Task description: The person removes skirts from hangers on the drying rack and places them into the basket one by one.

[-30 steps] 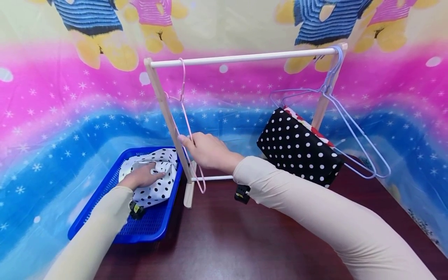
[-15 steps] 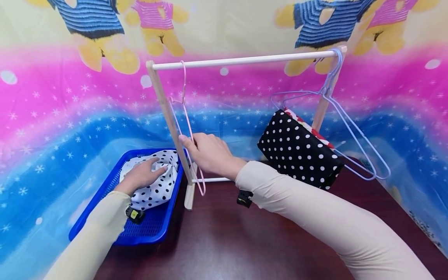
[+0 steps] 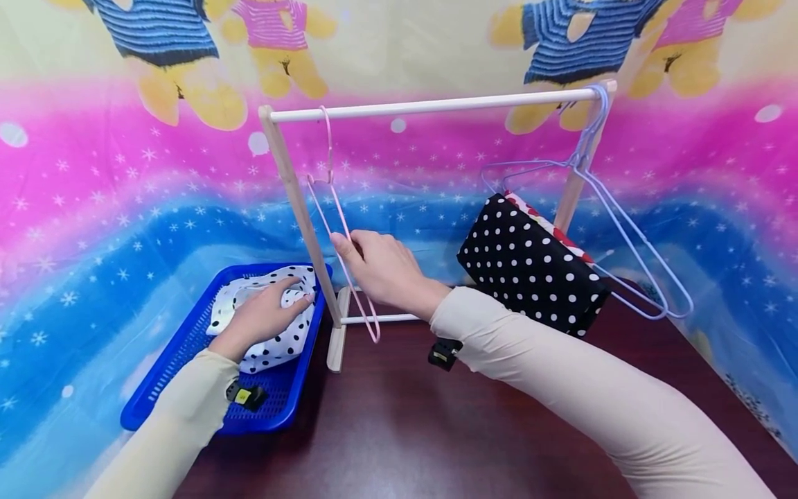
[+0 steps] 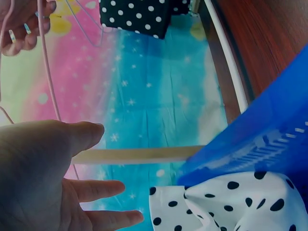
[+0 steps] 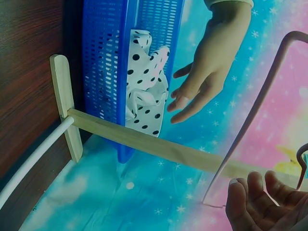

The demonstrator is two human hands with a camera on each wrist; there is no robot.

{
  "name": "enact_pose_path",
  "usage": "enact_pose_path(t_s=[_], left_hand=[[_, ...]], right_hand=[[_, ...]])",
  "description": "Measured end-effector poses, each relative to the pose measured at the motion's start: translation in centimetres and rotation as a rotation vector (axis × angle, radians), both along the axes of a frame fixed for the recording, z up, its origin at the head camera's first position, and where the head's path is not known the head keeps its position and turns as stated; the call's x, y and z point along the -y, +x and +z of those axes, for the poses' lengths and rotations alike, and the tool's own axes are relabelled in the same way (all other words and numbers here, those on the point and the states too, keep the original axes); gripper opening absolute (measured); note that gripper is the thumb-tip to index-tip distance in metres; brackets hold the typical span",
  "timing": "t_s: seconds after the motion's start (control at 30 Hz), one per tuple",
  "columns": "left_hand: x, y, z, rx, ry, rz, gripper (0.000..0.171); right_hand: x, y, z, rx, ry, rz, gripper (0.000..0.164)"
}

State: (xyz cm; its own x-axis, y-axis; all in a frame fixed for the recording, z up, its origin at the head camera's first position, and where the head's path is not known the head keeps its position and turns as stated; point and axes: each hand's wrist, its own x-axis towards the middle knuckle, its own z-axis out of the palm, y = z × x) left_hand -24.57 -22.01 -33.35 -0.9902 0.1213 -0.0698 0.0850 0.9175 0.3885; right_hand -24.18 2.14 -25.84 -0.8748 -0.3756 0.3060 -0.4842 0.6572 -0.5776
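Observation:
A white cloth with black dots (image 3: 283,350) lies crumpled in a blue plastic basket (image 3: 140,409) on the left. Just over it hovers my left hand (image 3: 264,315), fingers spread and apart from the cloth in the wrist views. A pink clothes hanger (image 3: 339,208) hangs by its hook near the left end of the rack's white bar (image 3: 436,106). My right hand (image 3: 388,270) grips the hanger's side, thumb against the wire and fingers curled. No cloth is on this hanger.
Purple hangers (image 3: 581,158) hang at the rack's right end with a black white-dotted cloth (image 3: 530,267) and a red-and-white cloth (image 3: 551,229). The rack's left post (image 3: 299,208) stands between basket and right hand. A dark red tabletop (image 3: 424,416) lies beneath.
My left hand has lifted off the dotted cloth and shifted slightly right. My right hand has moved a little right, bringing the lower part of the pink hanger away from the post.

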Motion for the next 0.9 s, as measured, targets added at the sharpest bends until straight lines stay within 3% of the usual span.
enact_pose_path(t_s=[0.47, 0.9], left_hand=[[-1.2, 1.3, 0.4, -0.045, 0.027, -0.026, 0.072], [-2.4, 2.1, -0.2, -0.051, 0.094, -0.055, 0.07]], right_hand=[[-1.6, -0.3, -0.1, -0.011, -0.066, -0.015, 0.049], [-3.5, -0.5, -0.2, -0.042, -0.053, -0.026, 0.05]])
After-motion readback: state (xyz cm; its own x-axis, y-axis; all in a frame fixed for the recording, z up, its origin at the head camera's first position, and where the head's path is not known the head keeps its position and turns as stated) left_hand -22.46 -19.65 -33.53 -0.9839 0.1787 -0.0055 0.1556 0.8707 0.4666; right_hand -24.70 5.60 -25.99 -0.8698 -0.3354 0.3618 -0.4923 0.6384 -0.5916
